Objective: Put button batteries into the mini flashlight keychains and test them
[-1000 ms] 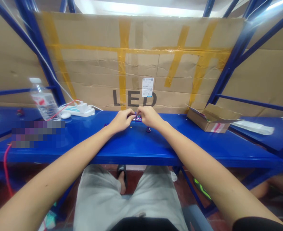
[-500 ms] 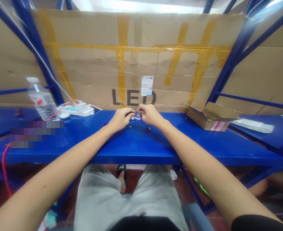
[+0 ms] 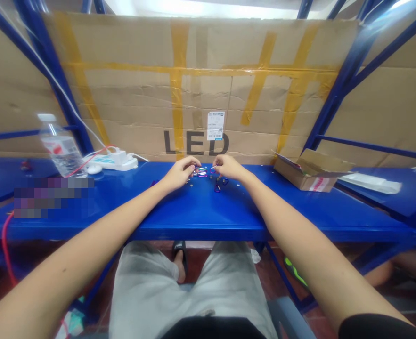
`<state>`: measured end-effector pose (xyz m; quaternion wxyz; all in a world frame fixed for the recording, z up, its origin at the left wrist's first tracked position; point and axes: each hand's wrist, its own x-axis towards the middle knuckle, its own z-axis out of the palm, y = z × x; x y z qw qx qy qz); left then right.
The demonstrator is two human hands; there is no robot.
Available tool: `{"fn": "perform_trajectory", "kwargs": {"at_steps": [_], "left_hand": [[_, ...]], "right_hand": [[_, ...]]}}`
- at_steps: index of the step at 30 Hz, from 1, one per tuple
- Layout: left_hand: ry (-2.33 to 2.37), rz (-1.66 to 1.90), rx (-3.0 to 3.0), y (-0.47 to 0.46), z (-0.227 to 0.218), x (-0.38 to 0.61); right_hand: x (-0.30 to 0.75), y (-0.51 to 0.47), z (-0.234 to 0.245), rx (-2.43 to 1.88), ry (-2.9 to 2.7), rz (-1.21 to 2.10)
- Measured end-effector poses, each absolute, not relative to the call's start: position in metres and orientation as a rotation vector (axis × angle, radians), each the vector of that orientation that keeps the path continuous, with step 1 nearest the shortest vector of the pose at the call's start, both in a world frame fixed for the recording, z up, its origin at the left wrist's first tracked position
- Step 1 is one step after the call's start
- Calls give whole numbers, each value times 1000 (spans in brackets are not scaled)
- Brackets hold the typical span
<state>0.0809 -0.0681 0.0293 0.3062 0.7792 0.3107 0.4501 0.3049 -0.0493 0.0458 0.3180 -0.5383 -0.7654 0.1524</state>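
Observation:
Several small purple-blue carabiners (image 3: 202,172) lie in a shiny cluster toward the back of the blue table. At the cluster's left end is my left hand (image 3: 180,173), its thumb and fingers pressed together; what they grip is too small to make out. On the right side my right hand (image 3: 228,167) pinches a small carabiner (image 3: 213,168) at its fingertips, a little apart from the cluster. Below the right hand rests a loose purple carabiner (image 3: 217,188), with another carabiner (image 3: 225,181) close by. More purple pieces (image 3: 154,182) are partly hidden behind my left wrist.
A large cardboard sheet (image 3: 140,108) stands along the back edge. An open cardboard box (image 3: 310,172) sits to the right, beside a white packet (image 3: 377,182). On the left are a water bottle (image 3: 60,148) and a white power strip (image 3: 118,161) with cables.
My right hand has moved right, away from the left hand, with a carabiner at its fingertips. Another carabiner now shows below it. The left hand has barely shifted.

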Motion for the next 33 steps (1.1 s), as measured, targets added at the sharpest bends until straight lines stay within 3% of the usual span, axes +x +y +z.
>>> {"fn": "perform_trajectory", "kwargs": {"at_steps": [7, 14, 21, 24, 30, 33], "left_hand": [[742, 1299, 1977, -69, 31, 79], [863, 1266, 1901, -63, 29, 81], [976, 1212, 1854, -58, 25, 81], [974, 1213, 1886, -58, 25, 80], [1003, 1184, 1943, -62, 28, 80], [1012, 1181, 2014, -62, 28, 79]], "right_hand": [[282, -65, 42, -1313, -2403, 585], [298, -50, 44, -1436, -2263, 151], [295, -38, 33, -1514, -2430, -63], [292, -39, 35, -1421, -2321, 48], [287, -55, 47, -895, -1857, 632], [281, -62, 49, -807, -1836, 729]]}}
